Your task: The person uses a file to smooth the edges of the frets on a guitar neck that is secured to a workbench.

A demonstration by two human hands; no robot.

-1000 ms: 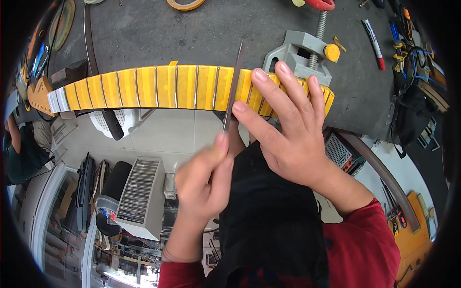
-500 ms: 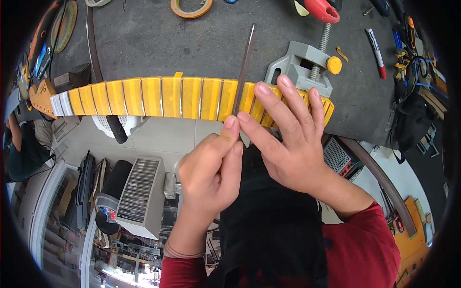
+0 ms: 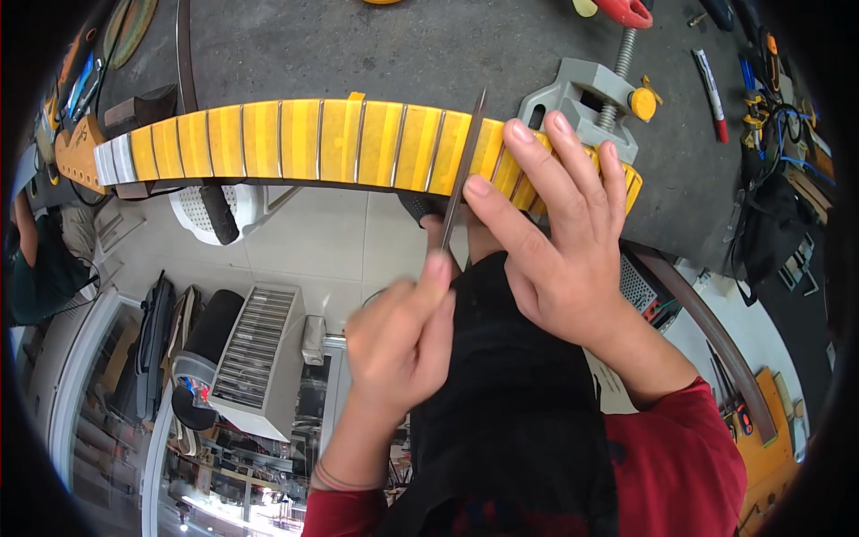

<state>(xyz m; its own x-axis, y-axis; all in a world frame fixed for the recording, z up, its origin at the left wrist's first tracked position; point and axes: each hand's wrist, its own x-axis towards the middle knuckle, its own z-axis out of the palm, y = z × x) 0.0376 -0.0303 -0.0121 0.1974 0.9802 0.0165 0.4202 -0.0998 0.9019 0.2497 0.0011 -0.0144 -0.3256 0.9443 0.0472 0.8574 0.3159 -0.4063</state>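
A guitar neck (image 3: 300, 143) lies crosswise along the bench edge, its fingerboard covered with yellow tape between bare metal frets. My left hand (image 3: 403, 336) is closed around the near end of a slim dark file (image 3: 468, 152), thumb on top. The file lies across the neck, along a fret, its far tip reaching past the far edge. My right hand (image 3: 564, 246) is spread over the taped board just right of the file. Its index fingertip is beside the file, and the other fingertips rest on the tape near the neck's right end.
Behind the neck's right end stands a grey clamp (image 3: 573, 89) with a red handle (image 3: 624, 11). A marker (image 3: 710, 94) lies farther right. The wooden headstock (image 3: 80, 154) is at far left, near a dark block (image 3: 140, 109). Below the bench edge stands a white stool (image 3: 192, 210).
My left hand has drawn the file toward me, so more of its near part extends past the neck's near edge. The neck and bench sit higher in the picture.
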